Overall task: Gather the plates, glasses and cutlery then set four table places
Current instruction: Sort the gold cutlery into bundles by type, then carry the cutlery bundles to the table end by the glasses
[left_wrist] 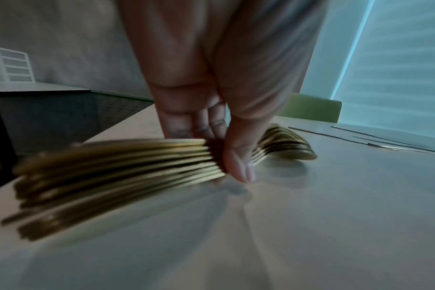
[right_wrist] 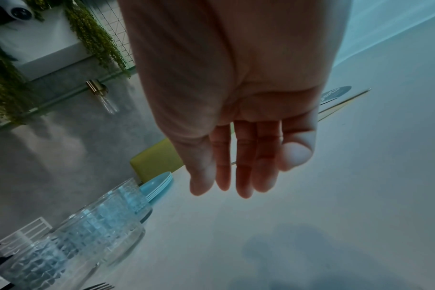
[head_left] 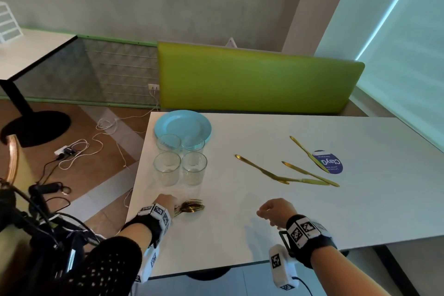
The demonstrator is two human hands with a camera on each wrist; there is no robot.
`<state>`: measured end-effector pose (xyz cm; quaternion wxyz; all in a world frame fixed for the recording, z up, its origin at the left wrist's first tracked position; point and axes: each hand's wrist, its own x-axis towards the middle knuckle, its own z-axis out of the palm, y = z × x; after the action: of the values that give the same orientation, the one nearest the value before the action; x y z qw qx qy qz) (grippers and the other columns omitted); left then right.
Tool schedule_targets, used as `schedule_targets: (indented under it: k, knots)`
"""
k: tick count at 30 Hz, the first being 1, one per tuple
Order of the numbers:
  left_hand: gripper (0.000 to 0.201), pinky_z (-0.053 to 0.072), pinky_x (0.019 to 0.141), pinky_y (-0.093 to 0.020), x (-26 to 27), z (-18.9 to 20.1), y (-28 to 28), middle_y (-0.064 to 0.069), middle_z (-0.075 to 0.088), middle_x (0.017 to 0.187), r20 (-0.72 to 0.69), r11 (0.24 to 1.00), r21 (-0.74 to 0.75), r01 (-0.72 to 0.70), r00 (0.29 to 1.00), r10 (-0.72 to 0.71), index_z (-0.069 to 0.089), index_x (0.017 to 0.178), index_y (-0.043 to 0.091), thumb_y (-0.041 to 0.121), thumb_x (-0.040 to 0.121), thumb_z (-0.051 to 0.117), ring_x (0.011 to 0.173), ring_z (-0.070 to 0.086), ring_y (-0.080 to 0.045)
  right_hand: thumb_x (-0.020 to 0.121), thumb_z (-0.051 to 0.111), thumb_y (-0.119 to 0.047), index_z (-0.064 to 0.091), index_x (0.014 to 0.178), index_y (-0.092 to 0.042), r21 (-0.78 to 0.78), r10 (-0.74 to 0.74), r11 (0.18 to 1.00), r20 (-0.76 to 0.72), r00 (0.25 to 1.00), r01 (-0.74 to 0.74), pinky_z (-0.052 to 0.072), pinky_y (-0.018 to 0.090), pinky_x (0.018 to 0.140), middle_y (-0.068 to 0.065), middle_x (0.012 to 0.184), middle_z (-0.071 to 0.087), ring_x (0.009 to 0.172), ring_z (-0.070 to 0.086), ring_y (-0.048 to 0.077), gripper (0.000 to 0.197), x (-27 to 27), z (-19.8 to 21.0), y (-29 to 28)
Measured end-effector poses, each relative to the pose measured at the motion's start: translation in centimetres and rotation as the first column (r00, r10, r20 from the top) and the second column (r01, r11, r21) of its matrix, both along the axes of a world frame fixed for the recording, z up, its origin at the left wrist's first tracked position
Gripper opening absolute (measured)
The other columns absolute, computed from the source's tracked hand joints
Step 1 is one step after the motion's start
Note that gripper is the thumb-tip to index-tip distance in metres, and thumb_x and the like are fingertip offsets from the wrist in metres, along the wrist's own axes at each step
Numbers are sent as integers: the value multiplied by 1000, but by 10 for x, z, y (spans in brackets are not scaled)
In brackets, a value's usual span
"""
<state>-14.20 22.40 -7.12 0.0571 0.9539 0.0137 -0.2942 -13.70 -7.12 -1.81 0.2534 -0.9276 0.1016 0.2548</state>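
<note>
Cutlery bundle (left_wrist: pixel 117 172), all gold spoons and forks, is pinched in the left hand (head_left: pixel 165 202), thumb and fingers clamped round the handles, bowls resting on the white table (head_left: pixel 264 223) just this side of the four glasses (head_left: pixel 180 163). Blue plates (head_left: pixel 182 124) sit stacked right behind those glasses. Well off to the right of the glasses lie gold knives (head_left: pixel 286 172), one over a blue sticker (head_left: pixel 332 162). Right hand (right_wrist: pixel 236 137) hovers above the table, fingers loose and holding nothing.

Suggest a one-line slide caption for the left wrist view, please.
Left hand grips a bundle of gold cutlery on the white table.
</note>
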Motion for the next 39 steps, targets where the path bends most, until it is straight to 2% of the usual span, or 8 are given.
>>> schedule_targets:
  k: [2, 6, 9, 15, 25, 33, 37, 39]
  knots:
    - [28, 40, 75, -25, 3, -10, 4, -4, 54, 95, 36, 998, -42, -54, 998, 56, 43, 63, 22, 8, 81, 59, 81, 47, -23, 87, 63, -31, 67, 107, -13, -15, -1, 1000, 3, 1000, 1, 37, 10, 44, -10, 68, 55, 56, 51, 1, 27, -1, -1, -4]
    - [43, 33, 61, -24, 12, -11, 10, 1, 44, 82, 6, 997, -68, -42, 999, 43, 30, 55, 23, 7, 68, 67, 73, 36, -16, 88, 62, -32, 67, 109, -14, -56, 26, 998, 17, 1000, -25, 39, 9, 52, -13, 67, 51, 67, 53, 5, 29, -2, -1, -10]
    - [20, 42, 66, -23, 14, 0, 13, 0, 64, 94, -19, 999, -36, -38, 999, 37, 63, 79, 26, 10, 69, 72, 80, 58, -30, 88, 62, -33, 66, 110, -14, -83, 37, 996, 9, 999, -36, 43, 14, 59, -7, 81, 58, 81, 55, 11, 29, -3, 0, -13]
    - [56, 48, 97, -26, 14, 3, 12, -7, 62, 126, 3, 995, -38, -97, 995, 97, 59, 122, 9, 26, 73, 78, 115, 60, -22, 88, 62, -33, 66, 111, -15, -104, 40, 994, 8, 999, -39, 43, 14, 60, -4, 92, 57, 84, 55, 11, 30, 0, 1, -17]
    - [49, 47, 89, -29, 33, 30, -19, -7, 62, 121, 94, 993, 69, -96, 992, 90, 58, 119, 8, 42, 84, 62, 112, 61, -23, 87, 64, -32, 65, 112, -13, -101, 37, 994, 33, 999, -34, 38, 10, 56, -7, 76, 55, 84, 53, 12, 31, 28, 12, -25]
    - [39, 47, 88, -32, 95, 65, -120, -9, 62, 122, 181, 998, -31, 53, 982, -47, 60, 116, 9, 36, 88, 57, 113, 60, -26, 89, 62, -31, 66, 110, -13, -161, 31, 987, 37, 999, -24, 47, 25, 80, 4, 105, 66, 87, 53, 12, 28, 79, 19, -72]
    - [40, 48, 85, -32, 131, 72, -176, -8, 65, 117, 121, 988, -131, 77, 991, -61, 63, 112, 7, 39, 88, 58, 108, 62, -26, 89, 62, -27, 67, 102, -12, -192, -11, 981, 56, 998, 22, 50, 26, 81, -3, 80, 62, 85, 55, 14, 20, 116, 20, -113]
    - [36, 49, 81, -31, 149, 74, -197, -8, 67, 112, 120, 977, -205, 52, 992, -27, 65, 108, 8, 37, 88, 57, 104, 63, -26, 90, 59, -26, 66, 112, -7, -221, -32, 974, 60, 998, 44, 49, 29, 93, 7, 104, 67, 94, 59, 19, 30, 133, 20, -134]
